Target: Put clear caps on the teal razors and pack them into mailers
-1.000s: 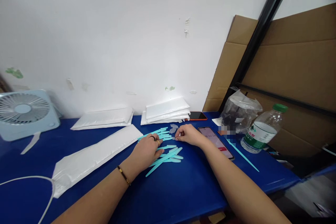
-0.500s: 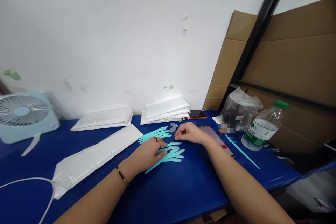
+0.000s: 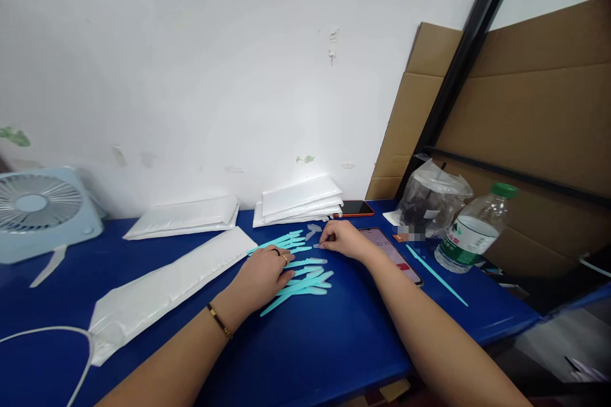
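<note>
Several teal eyebrow razors lie fanned out on the blue table, some with clear covers over their blades. My left hand is closed over the handles, its fingertips on one razor that points to the right. Just across from it, my right hand pinches a small clear blade cap at that razor's tip. Whether the cap touches the blade I cannot tell. Beyond my right fingertips, a few loose clear caps lie on the table.
White padded packets are stacked by the wall, with a long one left of my hand. A phone lies under my right forearm. One razor, a water bottle and a bagged cup are at right; a fan at left.
My left hand has drawn back slightly to the left, over the upper razors. My right fingertips now hold a clear cap at a razor's tip. The view has shifted slightly.
</note>
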Demonstrator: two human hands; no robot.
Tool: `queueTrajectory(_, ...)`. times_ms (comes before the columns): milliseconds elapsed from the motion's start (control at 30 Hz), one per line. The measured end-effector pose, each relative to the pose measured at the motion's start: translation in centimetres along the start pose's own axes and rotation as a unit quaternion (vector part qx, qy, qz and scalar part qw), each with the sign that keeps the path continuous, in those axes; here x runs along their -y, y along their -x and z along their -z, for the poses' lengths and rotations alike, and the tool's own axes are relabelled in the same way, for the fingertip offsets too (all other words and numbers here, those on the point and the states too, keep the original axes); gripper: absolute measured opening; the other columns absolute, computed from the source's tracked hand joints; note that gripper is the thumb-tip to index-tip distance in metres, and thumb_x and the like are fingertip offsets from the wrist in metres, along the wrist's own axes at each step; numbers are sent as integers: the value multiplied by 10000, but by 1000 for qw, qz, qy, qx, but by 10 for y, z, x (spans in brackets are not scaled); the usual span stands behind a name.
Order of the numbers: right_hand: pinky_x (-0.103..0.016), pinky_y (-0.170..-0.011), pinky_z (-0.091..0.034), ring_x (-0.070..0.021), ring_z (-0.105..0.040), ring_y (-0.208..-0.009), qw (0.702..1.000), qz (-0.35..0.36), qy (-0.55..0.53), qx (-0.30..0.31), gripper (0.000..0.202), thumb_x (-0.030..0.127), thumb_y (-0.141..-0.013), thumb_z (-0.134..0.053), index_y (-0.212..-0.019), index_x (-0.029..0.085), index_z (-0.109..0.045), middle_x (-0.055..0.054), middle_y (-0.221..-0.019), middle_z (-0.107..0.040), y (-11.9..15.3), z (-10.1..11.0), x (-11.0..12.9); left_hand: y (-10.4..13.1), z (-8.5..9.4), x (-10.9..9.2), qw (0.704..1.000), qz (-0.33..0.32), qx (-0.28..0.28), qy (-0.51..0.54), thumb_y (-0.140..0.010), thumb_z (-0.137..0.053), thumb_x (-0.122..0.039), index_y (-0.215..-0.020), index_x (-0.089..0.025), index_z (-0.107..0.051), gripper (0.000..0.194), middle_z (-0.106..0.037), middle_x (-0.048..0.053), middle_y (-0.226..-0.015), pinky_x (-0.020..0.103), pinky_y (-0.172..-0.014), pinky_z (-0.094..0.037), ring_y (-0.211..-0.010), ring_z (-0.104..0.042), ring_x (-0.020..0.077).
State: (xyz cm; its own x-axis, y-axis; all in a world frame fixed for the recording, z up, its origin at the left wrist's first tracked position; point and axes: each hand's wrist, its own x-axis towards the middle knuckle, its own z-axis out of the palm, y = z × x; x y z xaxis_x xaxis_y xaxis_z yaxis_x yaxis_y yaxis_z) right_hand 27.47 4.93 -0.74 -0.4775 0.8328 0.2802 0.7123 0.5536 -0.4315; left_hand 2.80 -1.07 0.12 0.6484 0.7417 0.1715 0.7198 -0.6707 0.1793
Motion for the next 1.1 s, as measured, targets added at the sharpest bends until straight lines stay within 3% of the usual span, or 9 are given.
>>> queueTrajectory(167, -210, -560, -407, -125, -590, -621, 998, -20, -61, 29, 124, 297, -684, -685, -742, 191, -715, -14, -705, -659, -2, -13, 7, 1, -1, -1, 999, -6, 9, 44, -873, -401, -432, -1152, -240, -560, 375, -613, 57, -1107, 334, -857, -423, -1045, -506, 228)
queueTrajectory(300, -218, -575, -418, -127, -595, -640, 995, 9, -75, 59, 141, 321, -714, -660, -762, 201, -718, -10, -713, -659, -2, -14, 12, 2, 0, -2, 997, -15, 25, 79, -875, -388, -443, -1187, -235, -540, 405, -617, 48, -1119, 315, -851, -429, -1058, -508, 217)
queueTrajectory(500, -261, -734, -435, -156, -571, -850, 998, 15, 27, -50, 247, 240, -783, -585, -1017, 220, -663, -61, -1015, -591, -7, -13, 6, 1, -1, 3, 999, 7, -17, 32, -858, -407, -477, -1205, -230, -529, 442, -560, 62, -1213, 350, -940, -372, -1135, -462, 233)
queueTrajectory(733, -254, -729, -430, -141, -573, -755, 1000, 15, 8, -14, 137, 230, -798, -567, -789, 182, -695, -42, -854, -605, -8, -10, -8, 1, -1, 4, 1000, 23, 1, 0, -861, -390, -498, -1209, -249, -520, 447, -575, 56, -1189, 363, -923, -357, -1116, -474, 237)
queueTrajectory(1100, -225, -639, -402, -124, -543, -703, 1000, -6, -17, -16, 125, 278, -743, -635, -810, 208, -713, -30, -833, -595, -8, -10, -1, 1, -3, 4, 1000, 17, 5, 2, -848, -395, -535, -1178, -247, -542, 462, -583, 60, -1172, 362, -899, -368, -1110, -475, 242)
